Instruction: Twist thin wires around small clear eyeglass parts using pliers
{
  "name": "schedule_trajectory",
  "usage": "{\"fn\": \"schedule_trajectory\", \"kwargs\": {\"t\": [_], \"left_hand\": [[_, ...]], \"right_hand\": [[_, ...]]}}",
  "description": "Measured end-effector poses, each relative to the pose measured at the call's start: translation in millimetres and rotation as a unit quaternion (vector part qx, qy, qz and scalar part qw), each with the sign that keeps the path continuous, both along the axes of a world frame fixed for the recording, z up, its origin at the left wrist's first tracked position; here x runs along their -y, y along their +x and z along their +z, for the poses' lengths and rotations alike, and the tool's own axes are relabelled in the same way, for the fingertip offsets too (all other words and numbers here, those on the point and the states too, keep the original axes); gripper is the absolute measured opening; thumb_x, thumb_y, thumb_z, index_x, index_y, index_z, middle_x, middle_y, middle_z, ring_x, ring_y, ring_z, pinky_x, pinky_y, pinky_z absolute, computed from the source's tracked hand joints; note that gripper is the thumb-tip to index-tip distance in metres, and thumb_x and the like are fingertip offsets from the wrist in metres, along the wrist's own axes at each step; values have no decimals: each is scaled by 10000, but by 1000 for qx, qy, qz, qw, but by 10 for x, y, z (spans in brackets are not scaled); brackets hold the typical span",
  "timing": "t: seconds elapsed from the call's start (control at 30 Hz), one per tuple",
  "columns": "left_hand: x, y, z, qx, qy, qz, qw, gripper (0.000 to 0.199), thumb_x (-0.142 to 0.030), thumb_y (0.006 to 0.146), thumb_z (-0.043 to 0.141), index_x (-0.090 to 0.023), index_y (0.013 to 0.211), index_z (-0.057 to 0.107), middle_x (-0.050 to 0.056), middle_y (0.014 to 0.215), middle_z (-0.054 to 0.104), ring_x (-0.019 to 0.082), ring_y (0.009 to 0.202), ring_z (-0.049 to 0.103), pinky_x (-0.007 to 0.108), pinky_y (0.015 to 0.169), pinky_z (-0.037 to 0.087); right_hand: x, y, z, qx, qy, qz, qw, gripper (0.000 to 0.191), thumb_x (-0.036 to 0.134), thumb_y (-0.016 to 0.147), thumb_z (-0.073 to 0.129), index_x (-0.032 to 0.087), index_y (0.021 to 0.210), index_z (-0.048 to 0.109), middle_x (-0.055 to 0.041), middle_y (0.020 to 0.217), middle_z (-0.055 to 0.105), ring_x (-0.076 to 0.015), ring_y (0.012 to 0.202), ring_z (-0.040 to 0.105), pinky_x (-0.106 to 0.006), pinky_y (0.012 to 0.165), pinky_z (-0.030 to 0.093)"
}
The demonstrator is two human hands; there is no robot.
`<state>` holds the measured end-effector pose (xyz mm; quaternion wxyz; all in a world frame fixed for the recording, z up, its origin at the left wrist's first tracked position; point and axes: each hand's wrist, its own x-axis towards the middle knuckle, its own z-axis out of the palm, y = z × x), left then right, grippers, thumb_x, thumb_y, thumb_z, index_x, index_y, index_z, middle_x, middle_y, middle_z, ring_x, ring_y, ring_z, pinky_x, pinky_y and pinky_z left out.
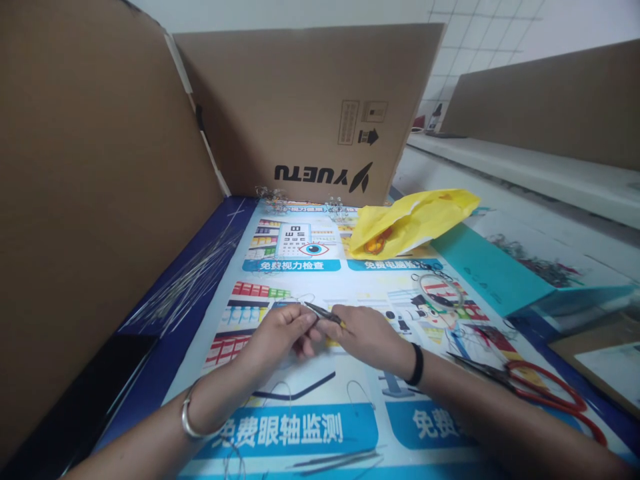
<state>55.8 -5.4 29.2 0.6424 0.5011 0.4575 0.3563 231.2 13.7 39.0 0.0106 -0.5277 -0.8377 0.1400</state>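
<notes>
My right hand (pixel 363 333) is closed around a pair of pliers (pixel 320 311), whose dark jaws point up and to the left. A bit of yellow handle shows beside the fingers. Close against it, my left hand (pixel 287 330) pinches a thin wire (pixel 306 298) near the plier jaws; a fine loop of it rises above the fingertips. The wire's other end is hidden by the fingers. Loose bent wires (pixel 361 395) lie on the printed sheet below the hands.
Red-handled scissors (pixel 545 387) lie by my right forearm. Straight wires (pixel 193 277) are bundled at left, near a black flat object (pixel 80 393). Behind are a yellow bag (pixel 415 220), a teal box (pixel 490 267) holding wire pieces, and cardboard walls (pixel 300 87).
</notes>
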Motion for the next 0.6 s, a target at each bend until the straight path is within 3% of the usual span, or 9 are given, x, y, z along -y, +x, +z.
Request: {"fn": "schedule_trajectory", "kwargs": {"t": [0.13,0.37,0.6], "left_hand": [[12,36,30,-55,4,12,998,204,-296,810,489,-142,679,521,-30,545,557,39,383,414,188,431,329],[-12,44,-49,-99,19,-23,995,113,-246,767,479,-154,723,527,-40,573,552,50,386,407,189,395,310],[50,88,-1,-102,54,-7,993,197,-310,801,464,-158,684,510,-26,587,548,52,413,417,198,429,336]], "right_hand": [[-2,35,5,16,27,11,999,579,640,852,193,198,886,566,-61,841,658,-202,765,612,-257,561,328],[-41,69,1,57,41,58,996,535,618,854,259,197,879,588,-69,837,666,-197,764,616,-256,594,353],[-108,100,-51,37,26,86,995,581,651,845,223,211,821,601,-39,777,678,-184,700,622,-245,535,295]]}}
